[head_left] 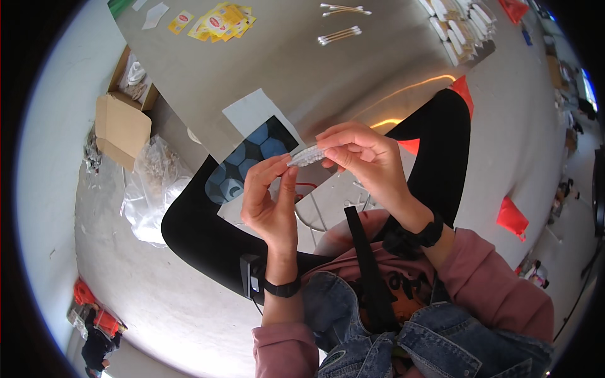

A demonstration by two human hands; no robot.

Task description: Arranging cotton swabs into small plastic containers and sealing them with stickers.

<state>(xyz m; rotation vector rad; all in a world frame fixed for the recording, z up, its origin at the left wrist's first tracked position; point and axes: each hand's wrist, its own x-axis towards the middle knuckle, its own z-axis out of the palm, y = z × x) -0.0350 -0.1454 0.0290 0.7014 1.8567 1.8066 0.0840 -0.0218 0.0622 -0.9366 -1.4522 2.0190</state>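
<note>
Between my two hands, over my lap near the table's edge, is a small whitish, see-through strip with a bumpy surface; its exact kind is unclear. My left hand pinches its left end between thumb and fingers. The right end sits in the closed fingers of my right hand. Just beyond my left hand, a dark sheet with blue rounded shapes slants down across the table edge. Partly under it lies a white sheet of paper.
On the metal table lie yellow packets, cotton swabs in two small groups and several white wrapped bundles. Left on the floor stand an open cardboard box and a clear plastic bag. Red cloth pieces lie at right.
</note>
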